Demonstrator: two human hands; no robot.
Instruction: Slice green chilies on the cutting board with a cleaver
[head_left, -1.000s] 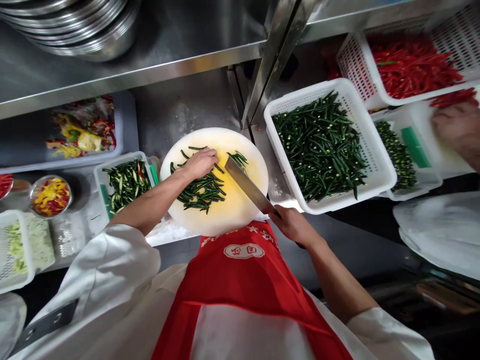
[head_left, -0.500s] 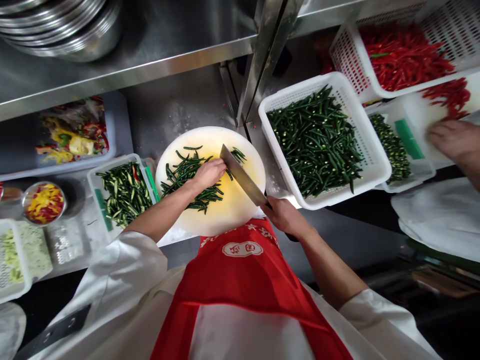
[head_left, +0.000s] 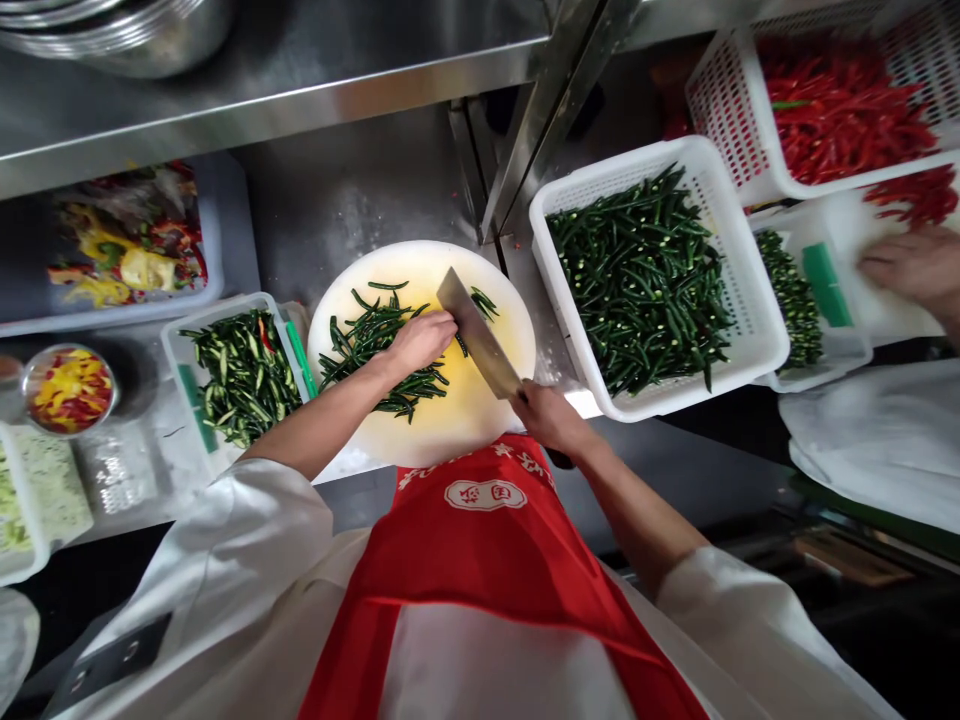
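A round white cutting board (head_left: 480,420), stained yellow in the middle, bears a loose pile of green chili peppers (head_left: 367,340). My left hand (head_left: 424,340) is closed at the pile's right side, its fingers curled down on some peppers beside the blade. In my right hand (head_left: 551,415) is the handle of a cleaver (head_left: 480,335). Its broad blade slants up and left across the board, close against my left fingertips. A few pepper pieces (head_left: 484,302) lie just right of the blade. The cutting edge and the peppers under my left fingers are partly hidden.
To the right stands a white basket (head_left: 551,225) of green chilies, with a basket (head_left: 724,120) of red chilies behind. A co-worker's hand (head_left: 911,265) rests near red pieces. A tub (head_left: 217,455) of cut chilies sits left; a steel shelf (head_left: 360,95) overhangs the back.
The view has shifted slightly. The cleaver has moved a little on the board, and my right hand with it. My left hand stays on the peppers beside the blade.
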